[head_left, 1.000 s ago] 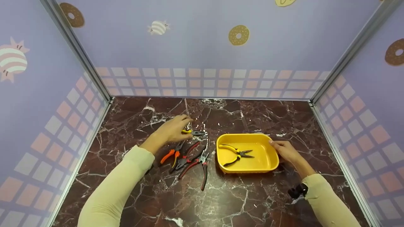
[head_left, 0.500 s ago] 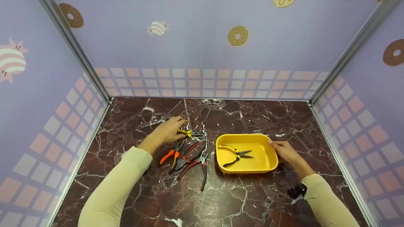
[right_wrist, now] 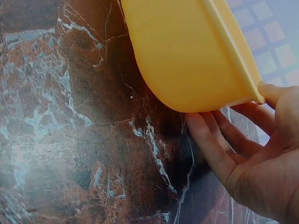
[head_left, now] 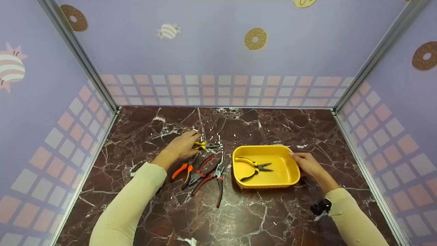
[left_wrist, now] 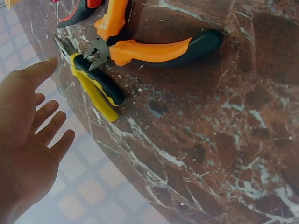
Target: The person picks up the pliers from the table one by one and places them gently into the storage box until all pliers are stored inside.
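Note:
Yellow-and-black needle-nose pliers [head_left: 206,146] lie on the marble-patterned surface. My left hand [head_left: 181,145] hovers beside their handles; in the left wrist view its fingers are spread and look apart from the pliers [left_wrist: 96,86]. My right hand [head_left: 310,165] holds a yellow plastic tray [head_left: 266,185] by its right side. In the right wrist view the thumb lies on the tray's rim and the fingers [right_wrist: 210,144] reach under its base. Inside the tray rests one pair of yellow-and-black pliers [head_left: 256,168] with its jaws parted.
Orange-handled pliers [head_left: 184,170] lie just in front of the left hand. Two red-and-black pliers [head_left: 214,177] lie overlapping between them and the tray. Patterned panels [head_left: 218,61] enclose the surface at the back and both sides.
My left hand has drawn back a little to the left, so more of the yellow pliers' handles shows. The right hand and the tray look the same.

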